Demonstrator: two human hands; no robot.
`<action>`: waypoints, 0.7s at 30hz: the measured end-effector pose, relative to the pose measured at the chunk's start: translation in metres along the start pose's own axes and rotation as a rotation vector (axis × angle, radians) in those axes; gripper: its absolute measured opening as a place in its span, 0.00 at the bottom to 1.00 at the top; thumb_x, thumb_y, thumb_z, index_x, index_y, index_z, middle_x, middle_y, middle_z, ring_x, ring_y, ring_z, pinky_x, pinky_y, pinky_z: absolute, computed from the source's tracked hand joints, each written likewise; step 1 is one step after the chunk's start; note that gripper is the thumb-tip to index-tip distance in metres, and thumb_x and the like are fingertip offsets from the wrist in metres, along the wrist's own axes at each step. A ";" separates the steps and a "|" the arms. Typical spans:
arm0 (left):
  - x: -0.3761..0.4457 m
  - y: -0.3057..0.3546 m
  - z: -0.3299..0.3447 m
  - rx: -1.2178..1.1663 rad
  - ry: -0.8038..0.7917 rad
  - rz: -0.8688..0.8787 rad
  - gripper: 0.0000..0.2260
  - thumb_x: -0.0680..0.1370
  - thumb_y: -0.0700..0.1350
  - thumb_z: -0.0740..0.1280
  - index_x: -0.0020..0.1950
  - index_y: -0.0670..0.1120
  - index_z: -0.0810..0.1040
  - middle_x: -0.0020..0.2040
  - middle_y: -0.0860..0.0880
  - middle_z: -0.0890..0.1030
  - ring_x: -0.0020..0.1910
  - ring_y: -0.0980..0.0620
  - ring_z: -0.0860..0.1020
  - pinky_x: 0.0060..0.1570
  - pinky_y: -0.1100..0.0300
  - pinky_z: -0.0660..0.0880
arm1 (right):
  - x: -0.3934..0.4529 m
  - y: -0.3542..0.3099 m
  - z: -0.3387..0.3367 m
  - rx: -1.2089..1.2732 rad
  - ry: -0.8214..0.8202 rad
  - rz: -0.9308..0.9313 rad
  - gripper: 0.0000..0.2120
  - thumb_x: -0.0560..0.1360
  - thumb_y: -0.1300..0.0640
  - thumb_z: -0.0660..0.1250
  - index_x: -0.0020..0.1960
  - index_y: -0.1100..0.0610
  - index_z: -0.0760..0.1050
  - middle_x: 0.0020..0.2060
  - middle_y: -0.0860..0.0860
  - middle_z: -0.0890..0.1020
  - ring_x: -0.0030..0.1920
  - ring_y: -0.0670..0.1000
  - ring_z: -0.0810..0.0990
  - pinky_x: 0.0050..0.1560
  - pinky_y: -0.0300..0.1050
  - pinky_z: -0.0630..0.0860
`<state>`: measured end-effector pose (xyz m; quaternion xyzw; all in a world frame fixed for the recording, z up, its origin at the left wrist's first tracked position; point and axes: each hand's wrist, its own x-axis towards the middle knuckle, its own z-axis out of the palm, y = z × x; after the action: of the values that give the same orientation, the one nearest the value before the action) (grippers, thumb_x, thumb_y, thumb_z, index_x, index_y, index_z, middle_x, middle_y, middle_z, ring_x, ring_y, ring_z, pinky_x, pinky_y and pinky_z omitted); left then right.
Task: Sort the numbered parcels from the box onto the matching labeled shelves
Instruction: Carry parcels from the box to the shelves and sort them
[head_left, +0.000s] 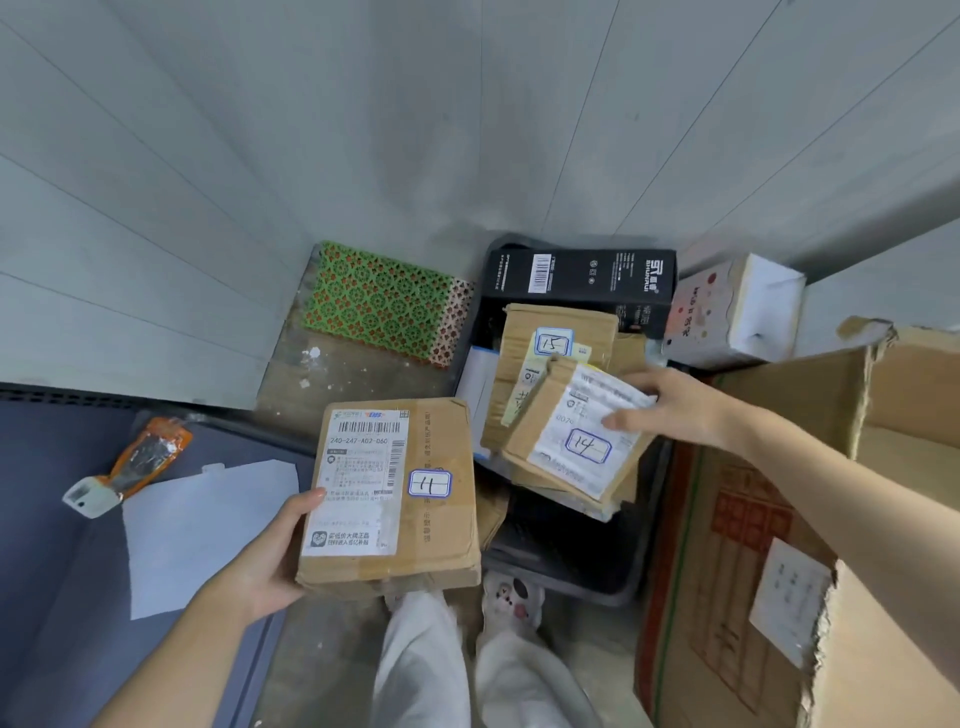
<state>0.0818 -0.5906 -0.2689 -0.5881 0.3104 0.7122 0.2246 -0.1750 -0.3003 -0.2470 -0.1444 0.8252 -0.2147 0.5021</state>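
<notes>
My left hand (270, 556) grips the near left corner of a brown cardboard parcel numbered 11 (441, 509), held above the floor. My right hand (670, 405) holds the far right edge of a tilted parcel numbered 14 (571, 441), thumb on its white label. That parcel lies over a parcel numbered 15 (556, 332) inside a dark bin (613, 582). A long black box (582, 275) lies at the bin's far end.
A large torn cardboard carton (779, 571) stands on the right. A white patterned box (727, 312) sits behind it. A green lattice mat (384, 301) lies by the wall. On a blue surface at left are white paper (202, 525) and an orange packet (140, 462).
</notes>
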 end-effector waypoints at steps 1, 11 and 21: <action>0.000 0.002 0.003 0.006 0.001 0.009 0.12 0.80 0.52 0.56 0.55 0.49 0.77 0.44 0.45 0.85 0.47 0.45 0.79 0.42 0.50 0.72 | 0.007 -0.002 -0.002 -0.011 -0.018 0.019 0.16 0.73 0.53 0.71 0.59 0.53 0.76 0.58 0.49 0.79 0.55 0.50 0.77 0.56 0.41 0.70; 0.009 0.005 0.008 -0.016 -0.015 0.029 0.13 0.79 0.52 0.57 0.56 0.49 0.77 0.46 0.44 0.85 0.50 0.43 0.78 0.46 0.49 0.72 | 0.029 0.005 0.014 0.334 0.337 0.058 0.39 0.73 0.54 0.71 0.77 0.57 0.53 0.70 0.52 0.69 0.67 0.50 0.69 0.61 0.41 0.65; -0.002 0.004 0.013 -0.025 -0.012 0.082 0.12 0.81 0.51 0.56 0.53 0.49 0.77 0.43 0.45 0.85 0.49 0.45 0.78 0.45 0.50 0.72 | 0.029 0.031 0.048 0.843 0.138 0.291 0.39 0.73 0.51 0.71 0.75 0.47 0.52 0.60 0.53 0.78 0.56 0.57 0.78 0.60 0.59 0.72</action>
<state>0.0704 -0.5844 -0.2646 -0.5735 0.3242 0.7281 0.1896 -0.1458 -0.2963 -0.3043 0.2050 0.7090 -0.4683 0.4858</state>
